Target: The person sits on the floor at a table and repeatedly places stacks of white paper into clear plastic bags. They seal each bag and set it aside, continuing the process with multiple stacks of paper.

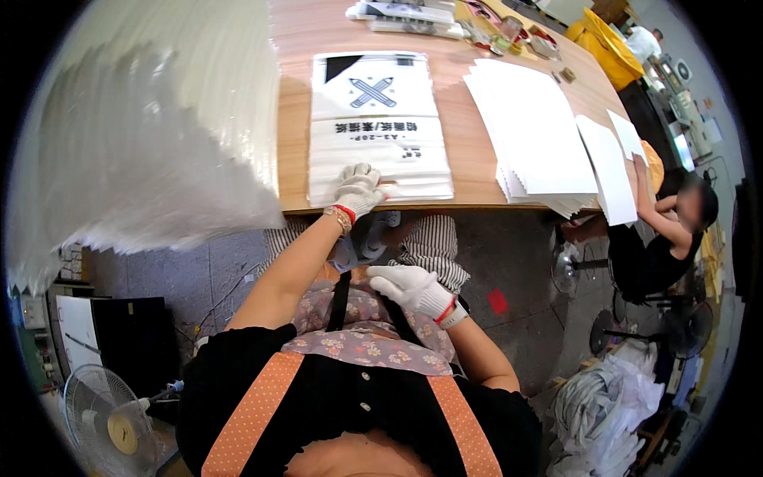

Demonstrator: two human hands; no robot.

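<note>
A flat stack of printed plastic packaging bags, white with a crossed-pencils picture and a dark corner, lies on the table in front of me. Its print faces away from me, upside down. My left hand, in a white knitted glove with a red cuff, rests palm down on the stack's near edge, fingers lying out over it. Over my lap, below the table edge, my right hand wears a similar white glove. Its fingers are together and loosely curled, with nothing seen in them; the palm side is hidden.
A large heap of clear plastic sheets covers the table's left side and overhangs its edge. White paper stacks lie to the right. Rolled packs and small jars sit at the back. Another person sits at the right; a fan stands lower left.
</note>
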